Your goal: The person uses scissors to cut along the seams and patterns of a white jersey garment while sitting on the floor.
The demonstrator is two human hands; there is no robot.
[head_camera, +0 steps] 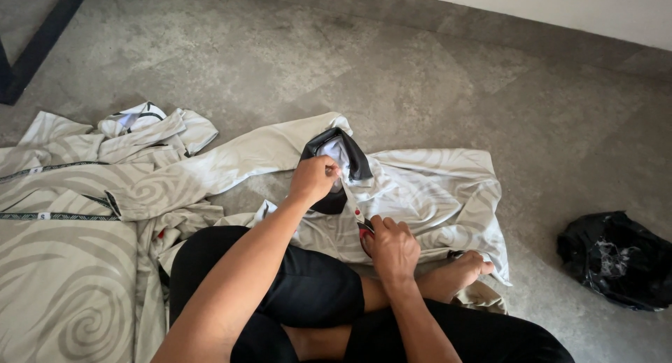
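Small red item under right hand (392,247) mostly hidden by fingers (381,226), kind unclear; patterned garment pile (63,265) cut off at left and bottom edges; black bag (616,259) clipped at right.

I see the shirt (420,195) spread on the floor (434,76) just ahead of my crossed legs (308,293), its collar (339,160) lifted between my left hand (313,179) and right hand (392,247), a pile of garments (77,216) lying left, a plastic bag (616,259) well apart at right.
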